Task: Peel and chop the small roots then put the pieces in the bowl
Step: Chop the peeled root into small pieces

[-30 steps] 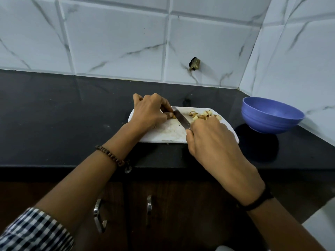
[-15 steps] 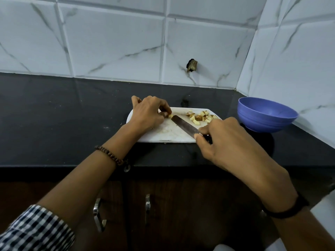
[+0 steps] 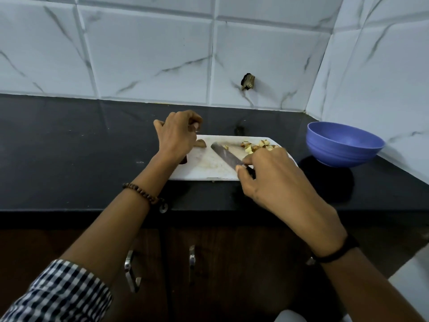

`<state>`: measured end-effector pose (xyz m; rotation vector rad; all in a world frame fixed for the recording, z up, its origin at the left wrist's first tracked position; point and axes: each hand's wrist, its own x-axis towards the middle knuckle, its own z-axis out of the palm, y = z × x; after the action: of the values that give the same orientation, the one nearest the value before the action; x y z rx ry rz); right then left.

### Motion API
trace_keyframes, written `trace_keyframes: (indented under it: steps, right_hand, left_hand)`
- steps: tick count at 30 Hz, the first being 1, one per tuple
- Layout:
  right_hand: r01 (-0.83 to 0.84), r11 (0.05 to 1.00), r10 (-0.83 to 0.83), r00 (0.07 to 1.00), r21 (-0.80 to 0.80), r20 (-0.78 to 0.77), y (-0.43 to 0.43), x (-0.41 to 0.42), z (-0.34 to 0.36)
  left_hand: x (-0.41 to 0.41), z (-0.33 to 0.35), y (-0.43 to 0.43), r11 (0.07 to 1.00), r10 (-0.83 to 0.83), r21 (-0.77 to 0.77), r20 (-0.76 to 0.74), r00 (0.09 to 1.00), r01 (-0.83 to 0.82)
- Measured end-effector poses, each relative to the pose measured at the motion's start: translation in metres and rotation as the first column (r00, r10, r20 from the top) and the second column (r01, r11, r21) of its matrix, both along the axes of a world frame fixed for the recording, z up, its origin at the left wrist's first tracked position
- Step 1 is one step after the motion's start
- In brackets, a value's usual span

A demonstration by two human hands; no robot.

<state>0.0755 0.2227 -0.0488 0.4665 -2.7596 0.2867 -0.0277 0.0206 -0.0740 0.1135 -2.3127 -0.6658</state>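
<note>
A white cutting board (image 3: 209, 169) lies on the black counter. One brown root piece (image 3: 201, 143) rests at the board's left end. My left hand (image 3: 177, 135) hovers just behind and left of it, fingers curled, nothing visible in them. My right hand (image 3: 274, 177) grips the handle of a knife (image 3: 226, 155), whose blade lies low across the middle of the board and points toward the root piece. A heap of chopped root pieces (image 3: 256, 146) sits at the board's far right, partly hidden behind my right hand. The blue bowl (image 3: 343, 145) stands to the right of the board.
The black counter (image 3: 69, 147) runs along a white tiled wall, which turns a corner behind the bowl. A dark stub (image 3: 248, 81) sticks out of the wall above the board. Cabinet doors with metal handles (image 3: 191, 256) are below the counter's front edge.
My left hand has lifted off the root piece, which now lies exposed on the board. The knife has drawn back from it toward the right, with the blade lying lower.
</note>
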Motion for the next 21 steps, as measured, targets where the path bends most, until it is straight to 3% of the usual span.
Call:
trace_keyframes:
  steps: [7, 13, 18, 21]
  right_hand:
    - [0.071, 0.997, -0.071, 0.997, -0.002, 0.013, 0.014, -0.002, 0.006]
    - [0.131, 0.991, -0.13, 0.991, -0.023, 0.013, 0.023, -0.007, 0.002]
    - [0.124, 0.992, -0.124, 0.992, -0.034, 0.013, 0.024, -0.011, 0.0]
    - [0.118, 0.992, -0.118, 0.993, -0.054, 0.007, 0.024, -0.013, 0.0]
  left_hand:
    - [0.004, -0.003, 0.0, 0.985, 0.055, -0.172, 0.151, 0.987, -0.029]
    - [0.005, -0.002, 0.001, 0.917, 0.102, -0.398, 0.165, 0.981, -0.028]
    - [0.006, -0.002, 0.001, 0.925, 0.011, -0.377, 0.158, 0.987, 0.05]
    - [0.003, -0.002, 0.005, 0.945, -0.149, -0.28, 0.093, 0.985, 0.169]
